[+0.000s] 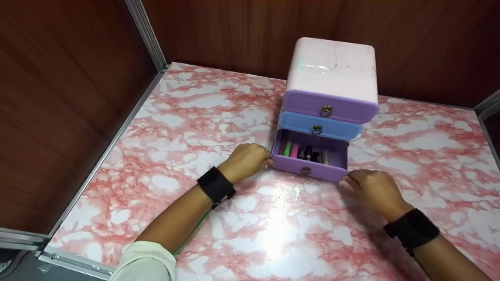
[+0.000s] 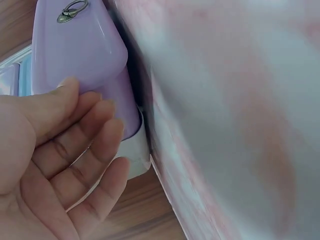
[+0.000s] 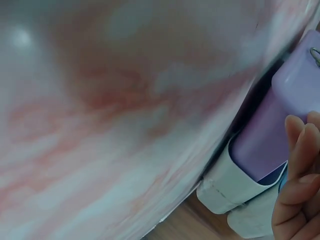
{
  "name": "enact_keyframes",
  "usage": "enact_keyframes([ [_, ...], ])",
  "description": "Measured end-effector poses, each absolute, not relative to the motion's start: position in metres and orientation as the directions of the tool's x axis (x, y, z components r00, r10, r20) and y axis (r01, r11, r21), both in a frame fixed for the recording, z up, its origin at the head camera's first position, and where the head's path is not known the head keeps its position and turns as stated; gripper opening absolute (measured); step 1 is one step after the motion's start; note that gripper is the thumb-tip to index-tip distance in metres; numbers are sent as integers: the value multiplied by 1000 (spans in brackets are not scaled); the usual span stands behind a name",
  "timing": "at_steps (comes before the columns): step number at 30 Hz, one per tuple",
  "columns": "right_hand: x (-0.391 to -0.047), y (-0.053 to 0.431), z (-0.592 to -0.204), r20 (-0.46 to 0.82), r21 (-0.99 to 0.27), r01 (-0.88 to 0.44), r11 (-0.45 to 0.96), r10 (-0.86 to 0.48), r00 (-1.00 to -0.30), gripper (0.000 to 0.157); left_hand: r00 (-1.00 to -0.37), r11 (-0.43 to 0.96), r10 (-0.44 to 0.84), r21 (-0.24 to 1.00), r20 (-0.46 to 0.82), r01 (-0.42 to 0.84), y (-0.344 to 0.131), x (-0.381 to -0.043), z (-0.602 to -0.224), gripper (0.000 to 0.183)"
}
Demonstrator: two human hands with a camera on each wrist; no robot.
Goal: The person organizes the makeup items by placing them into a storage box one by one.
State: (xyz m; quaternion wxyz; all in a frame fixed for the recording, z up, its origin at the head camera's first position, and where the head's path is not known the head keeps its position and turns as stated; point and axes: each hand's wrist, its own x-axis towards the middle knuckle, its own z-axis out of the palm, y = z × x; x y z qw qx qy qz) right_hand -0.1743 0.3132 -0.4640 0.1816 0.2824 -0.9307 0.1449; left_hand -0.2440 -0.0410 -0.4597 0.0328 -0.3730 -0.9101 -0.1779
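A small chest of drawers (image 1: 336,70) with a pale pink top stands toward the back of the table. Its bottom purple drawer (image 1: 287,164) is pulled out, with several markers or pens (image 1: 293,150) lying side by side inside, one green and one pink. My left hand (image 1: 248,160) pinches the left edge of that drawer's front, thumb on the face and fingertips behind it, as the left wrist view shows. At the opposite edge my right hand (image 1: 375,191) pinches the drawer front; its thumb is cut off in the right wrist view.
Above the pulled-out drawer are a blue drawer (image 1: 340,130) and a purple top drawer (image 1: 351,109), each with a ring handle. The chest stands on a red-and-white marbled table (image 1: 218,117). Brown wood panels (image 1: 218,35) with metal framing border it.
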Motion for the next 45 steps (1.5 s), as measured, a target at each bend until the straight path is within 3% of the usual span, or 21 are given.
enact_keyframes([
  [11, -203, 313, -459, 377, -197, -508, 838, -414, -829, 12, -773, 712, 613, 310, 162, 630, -31, -271, -460, 25],
  [45, -244, 317, -464, 388, -203, -414, 888, -315, -866, 17, -851, 756, 510, 408, 124, 512, -17, -317, -465, 19],
])
